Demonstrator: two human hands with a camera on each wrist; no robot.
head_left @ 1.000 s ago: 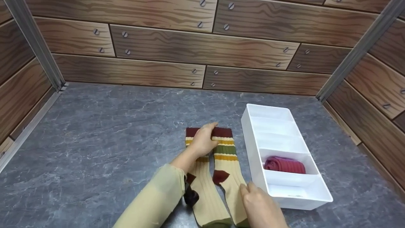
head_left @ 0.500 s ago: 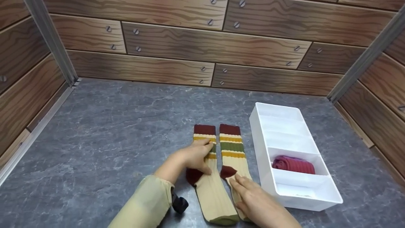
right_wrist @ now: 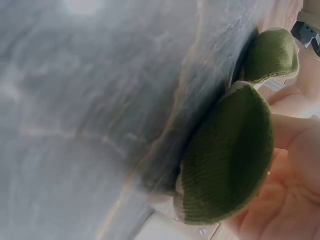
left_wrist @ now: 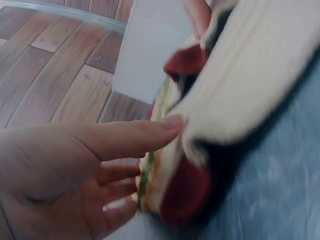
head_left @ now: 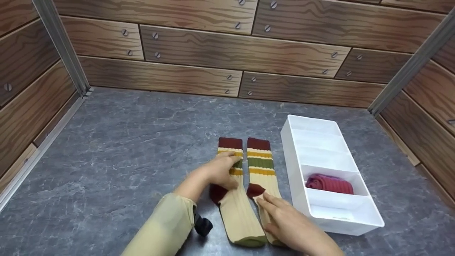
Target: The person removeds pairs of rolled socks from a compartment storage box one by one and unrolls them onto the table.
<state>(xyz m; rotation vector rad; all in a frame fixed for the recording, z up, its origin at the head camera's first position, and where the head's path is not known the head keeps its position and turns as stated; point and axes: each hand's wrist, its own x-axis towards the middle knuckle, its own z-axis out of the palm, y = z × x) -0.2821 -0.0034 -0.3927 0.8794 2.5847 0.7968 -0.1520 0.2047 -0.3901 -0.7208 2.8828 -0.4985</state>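
Two long cream ribbed socks lie flat side by side, toes toward me, with maroon cuffs, yellow and green stripes and maroon heels. My left hand [head_left: 221, 171] lies across the left sock [head_left: 241, 217], its fingers over the stripes and the thumb near the heel. In the left wrist view that thumb [left_wrist: 170, 122] touches the cream fabric. My right hand [head_left: 286, 220] rests with extended fingers on the foot of the right sock [head_left: 263, 177], just below its heel, covering part of it. Green toes show in the right wrist view, the nearer toe [right_wrist: 225, 165] beside the right palm.
To the right of the socks stands a long white divided box [head_left: 296, 177]. One of its compartments holds a rolled magenta ribbed sock [head_left: 330, 184]. Wood-patterned walls [head_left: 192, 46] enclose the grey marbled table [head_left: 142, 135]. A black wrist device [head_left: 203, 227] hangs at the left sleeve.
My left hand has moved from the cuffs down onto the left sock's stripes. The right hand has slid up from near the toe toward the heel. Over the last half second little differs.
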